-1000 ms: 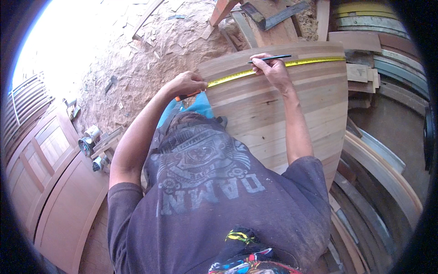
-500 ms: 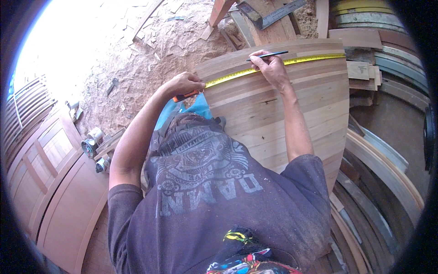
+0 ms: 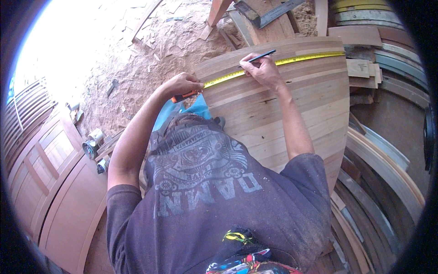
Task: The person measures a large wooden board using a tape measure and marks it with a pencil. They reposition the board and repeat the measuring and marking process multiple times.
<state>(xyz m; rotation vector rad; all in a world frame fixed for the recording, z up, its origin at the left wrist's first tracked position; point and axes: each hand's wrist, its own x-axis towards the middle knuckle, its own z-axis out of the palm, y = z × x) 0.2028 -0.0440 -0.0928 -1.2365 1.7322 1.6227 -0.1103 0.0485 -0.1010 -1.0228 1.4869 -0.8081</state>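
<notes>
A wide wooden panel (image 3: 273, 114) of glued strips lies in front of me, running off to the right. Across its far part stretches a yellow tape measure (image 3: 310, 57), its blade reaching the panel's right edge. My left hand (image 3: 182, 85) is closed around the orange and black tape case at the panel's left edge, thumb by the blade. My right hand (image 3: 263, 72) pinches a dark pencil (image 3: 263, 56) just over the blade, left of the blade's middle. The pencil slants, its upper end pointing right; whether its tip touches the wood, I cannot tell.
Beyond the panel lies a metal square (image 3: 280, 13) on a timber. Stacked boards (image 3: 388, 155) line the right side. Panelled doors (image 3: 68, 201) lean at the left, near some small cans (image 3: 95, 135). Wood scraps and sawdust (image 3: 146, 68) cover the ground at far left.
My right hand with the pencil has moved left along the tape, toward my left hand. The left hand and the tape case have hardly moved.
</notes>
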